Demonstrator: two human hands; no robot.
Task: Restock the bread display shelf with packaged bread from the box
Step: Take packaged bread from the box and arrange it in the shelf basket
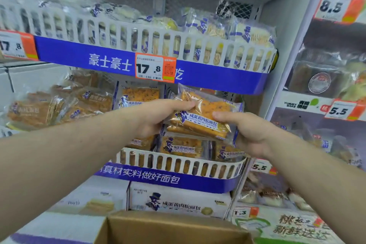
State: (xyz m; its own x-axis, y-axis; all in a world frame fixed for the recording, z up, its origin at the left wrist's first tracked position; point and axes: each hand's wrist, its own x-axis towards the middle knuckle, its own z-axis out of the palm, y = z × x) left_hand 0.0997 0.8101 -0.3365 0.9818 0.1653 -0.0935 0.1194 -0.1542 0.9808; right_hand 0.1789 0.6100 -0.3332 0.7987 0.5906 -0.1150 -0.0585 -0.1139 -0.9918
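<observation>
I hold one bread pack in both hands, tilted, above the lower shelf. My left hand grips its upper left edge; my right hand pinches its right end, thumb on top. More packs lie behind the shelf's white slotted rail. The upper shelf carries pale packs and a 17.8 price tag. An open cardboard box sits below my arms.

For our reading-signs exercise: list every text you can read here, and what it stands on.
"豪士豪士": upper shelf strip
"17.8": orange price tag
"咸蛋黄肉松面包": held bread pack
"5.5": right-hand price tag
"8.5": top-right tag
English line on the pack: too small.
</observation>
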